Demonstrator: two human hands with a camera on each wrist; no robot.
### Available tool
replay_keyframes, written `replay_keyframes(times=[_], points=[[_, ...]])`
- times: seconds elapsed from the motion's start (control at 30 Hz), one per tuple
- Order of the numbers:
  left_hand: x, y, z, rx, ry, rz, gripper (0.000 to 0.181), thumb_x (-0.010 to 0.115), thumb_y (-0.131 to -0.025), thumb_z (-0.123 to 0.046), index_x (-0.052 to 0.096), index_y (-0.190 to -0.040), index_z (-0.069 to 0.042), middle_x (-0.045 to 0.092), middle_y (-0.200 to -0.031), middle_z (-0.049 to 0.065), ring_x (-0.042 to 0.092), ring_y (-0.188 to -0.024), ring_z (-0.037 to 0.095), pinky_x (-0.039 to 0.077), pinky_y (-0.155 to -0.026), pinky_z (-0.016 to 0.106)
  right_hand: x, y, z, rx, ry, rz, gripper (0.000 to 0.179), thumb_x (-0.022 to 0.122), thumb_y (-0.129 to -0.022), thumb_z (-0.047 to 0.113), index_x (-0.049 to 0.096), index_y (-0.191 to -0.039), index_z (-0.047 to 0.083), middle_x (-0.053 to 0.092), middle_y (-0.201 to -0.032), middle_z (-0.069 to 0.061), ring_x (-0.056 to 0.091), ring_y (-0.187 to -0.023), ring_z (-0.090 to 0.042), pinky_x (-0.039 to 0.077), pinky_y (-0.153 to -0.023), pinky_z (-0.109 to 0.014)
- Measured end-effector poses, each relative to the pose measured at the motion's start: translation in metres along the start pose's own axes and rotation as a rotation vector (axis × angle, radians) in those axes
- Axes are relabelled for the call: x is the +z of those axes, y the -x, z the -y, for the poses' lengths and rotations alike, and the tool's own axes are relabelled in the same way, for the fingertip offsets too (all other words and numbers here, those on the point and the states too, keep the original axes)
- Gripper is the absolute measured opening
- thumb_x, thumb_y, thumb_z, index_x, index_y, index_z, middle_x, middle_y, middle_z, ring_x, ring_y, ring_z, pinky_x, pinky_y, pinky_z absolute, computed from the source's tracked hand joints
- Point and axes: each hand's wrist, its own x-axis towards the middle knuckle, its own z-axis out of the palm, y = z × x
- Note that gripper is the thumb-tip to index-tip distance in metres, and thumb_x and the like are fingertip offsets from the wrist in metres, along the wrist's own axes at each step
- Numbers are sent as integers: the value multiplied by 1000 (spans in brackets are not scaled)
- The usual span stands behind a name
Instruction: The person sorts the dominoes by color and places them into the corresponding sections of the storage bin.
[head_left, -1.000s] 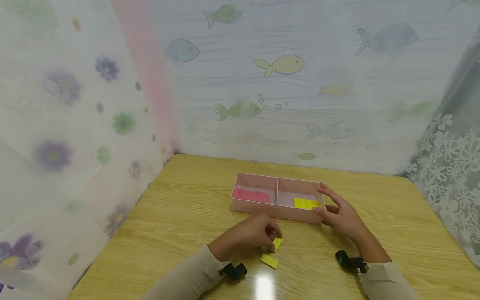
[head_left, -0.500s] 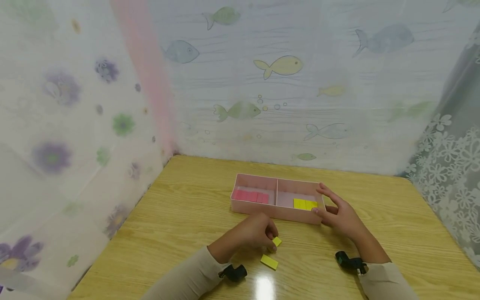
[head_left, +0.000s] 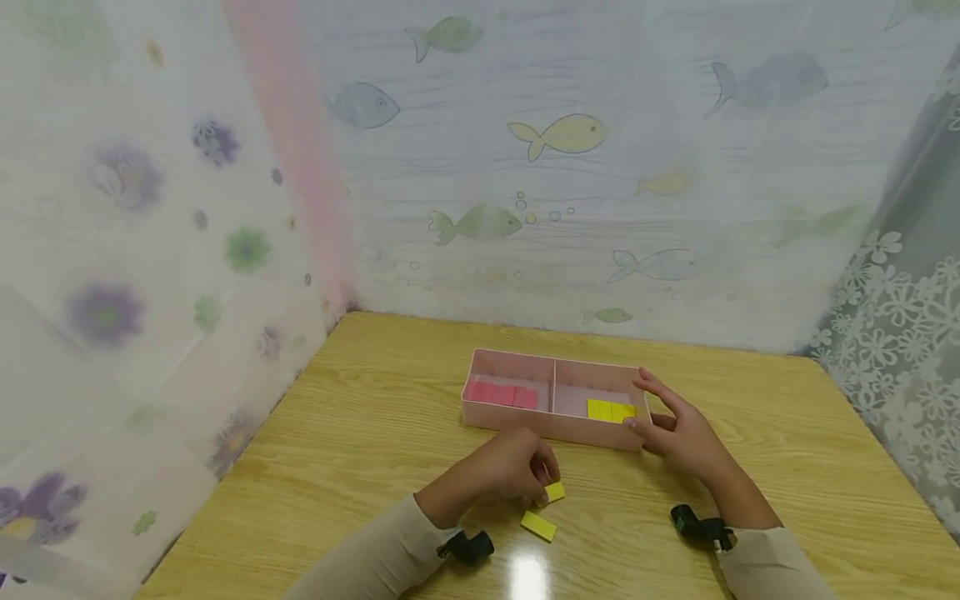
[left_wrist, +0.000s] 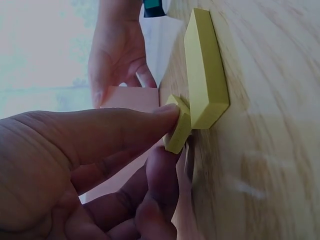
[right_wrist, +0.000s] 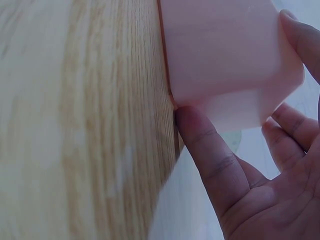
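Note:
My left hand [head_left: 513, 465] pinches a small yellow block [left_wrist: 179, 131] between thumb and fingertips, close over the table. Right beside it, a second yellow block [head_left: 538, 526] lies flat on the wood, nearer to me. A long pink box [head_left: 585, 428] with a divider stands behind the left hand. Its left compartment holds several pink blocks [head_left: 502, 395] in a row; several yellow blocks [head_left: 610, 411] sit side by side at the right one's front. My right hand [head_left: 686, 437] holds the box's right end, thumb and fingers spread around its corners, as the right wrist view shows [right_wrist: 270, 185].
The wood-grain table [head_left: 375, 392] reaches back to a curtain [head_left: 480, 275] printed with fish. A flowered curtain [head_left: 180, 350] hangs along the left edge, and a lace one [head_left: 900, 317] on the right. Each wrist wears a small black camera.
The yellow block has turned in my left fingertips, its visible face changing angle. The right hand, the box and the block lying on the table have stayed in place.

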Motion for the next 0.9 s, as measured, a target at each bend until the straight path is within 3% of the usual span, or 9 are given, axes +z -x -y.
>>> replay_keyframes(times=[0.4,0.63,0.9], points=[[-2,2,-3,-13,-73,-18,31,89,-77,-3,82,-105,-16,68,-80,-9,58,-72,0,51,-64,17,-1,0,1,18,-12,0,75,73,-99,31,34,-163,23,13,-175,8,48,-141,-49,64,-84,-41],[-10,-2,-2,-3,-38,-29,20,86,-82,-6,83,-100,-13,69,-77,-11,61,-72,1,53,-63,18,-1,-2,2,19,-5,-4,76,73,-98,33,35,-163,22,13,-174,9,43,-143,-52,64,-83,-40],[-23,-7,-7,-28,-4,-12,31,82,-86,-12,79,-117,-16,72,-89,-10,65,-82,2,55,-70,21,-1,-1,0,29,13,-6,77,73,-98,34,33,-163,22,12,-175,9,43,-142,-53,64,-84,-43]])
